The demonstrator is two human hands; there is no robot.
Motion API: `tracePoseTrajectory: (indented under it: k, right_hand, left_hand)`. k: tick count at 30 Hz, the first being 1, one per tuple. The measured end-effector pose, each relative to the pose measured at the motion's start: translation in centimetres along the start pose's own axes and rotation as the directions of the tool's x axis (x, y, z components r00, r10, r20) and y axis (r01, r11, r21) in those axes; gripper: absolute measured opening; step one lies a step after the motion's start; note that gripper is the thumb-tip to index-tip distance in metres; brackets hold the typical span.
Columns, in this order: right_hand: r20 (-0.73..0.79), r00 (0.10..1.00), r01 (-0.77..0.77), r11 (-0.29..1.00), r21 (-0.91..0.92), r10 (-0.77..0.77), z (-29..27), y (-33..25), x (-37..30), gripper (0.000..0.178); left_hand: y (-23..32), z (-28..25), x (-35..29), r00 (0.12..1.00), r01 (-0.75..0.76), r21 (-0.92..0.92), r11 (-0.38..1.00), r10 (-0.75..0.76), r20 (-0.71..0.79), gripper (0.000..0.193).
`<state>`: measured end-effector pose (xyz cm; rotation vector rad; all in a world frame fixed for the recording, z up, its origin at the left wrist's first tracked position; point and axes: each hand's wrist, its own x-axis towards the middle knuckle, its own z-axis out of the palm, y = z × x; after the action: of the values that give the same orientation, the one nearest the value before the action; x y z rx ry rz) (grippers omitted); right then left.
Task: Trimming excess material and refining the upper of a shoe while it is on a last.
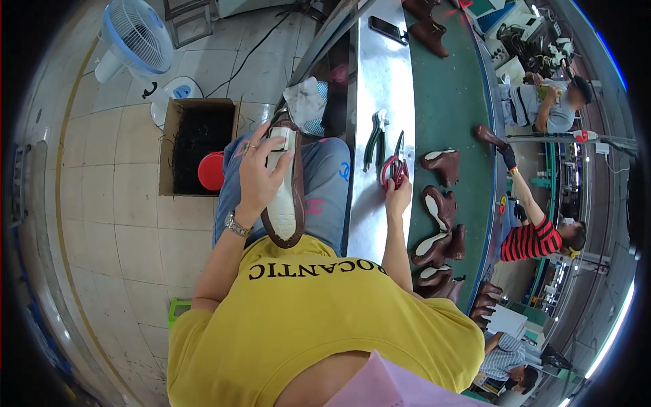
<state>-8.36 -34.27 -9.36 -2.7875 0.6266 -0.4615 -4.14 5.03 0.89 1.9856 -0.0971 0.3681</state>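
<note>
A brown shoe upper (296,203) with a pale, whitish sole side facing up lies across my lap. My left hand (260,169) grips it near its far part, fingers and thumb bent over the pale underside. On the metal ledge to the right, my right hand (399,197) has its fingertips closed on the red handles of a pair of scissors (395,166), whose blades point away from me. Beside them on the ledge lie green-handled pliers (374,142).
A cardboard box (166,149) with dark contents and a red round stool or lid (211,171) stand left of my legs. A fan (139,37) is beyond. A phone (388,30) lies on the ledge. Several brown shoe uppers (441,166) sit on the green conveyor belt (468,95); co-workers are across it.
</note>
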Motion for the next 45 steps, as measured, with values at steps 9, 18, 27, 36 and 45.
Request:
tracePoseTrajectory:
  k: [9, 18, 27, 36, 45]
  right_hand:
    - [0.882, 0.467, -0.829, 0.317, 0.46, -0.056, -10.3, -8.3, -5.1, 0.042]
    - [0.898, 0.017, -0.923, 0.339, 0.184, -0.44, -16.0, -20.4, -7.5, 0.077]
    - [0.912, 0.362, -0.721, 0.562, 0.405, -0.193, -12.8, -20.6, -9.8, 0.04]
    - [0.311, 0.931, -0.262, 0.942, 0.208, 0.191, -9.8, -6.5, -7.7, 0.041]
    - [0.01, 0.988, 0.15, 0.96, 0.237, -0.157, -1.4, -4.5, 1.2, 0.045]
  left_hand:
    - [0.0, 0.5, -0.6, 0.992, 0.016, 0.021, 1.0, -0.013, -0.129, 0.01]
    - [-0.4, 0.8, -0.9, 0.987, -0.038, 0.09, 0.995, 0.052, -0.149, 0.01]
    - [-0.7, 1.1, -1.3, 0.973, -0.128, 0.118, 0.985, 0.148, -0.179, 0.007]
    - [3.3, -2.3, 1.8, 0.913, -0.294, 0.044, 0.955, 0.294, -0.284, 0.013]
    - [-0.7, -8.3, 9.2, 0.793, -0.323, 0.533, 0.782, 0.531, -0.298, 0.02]
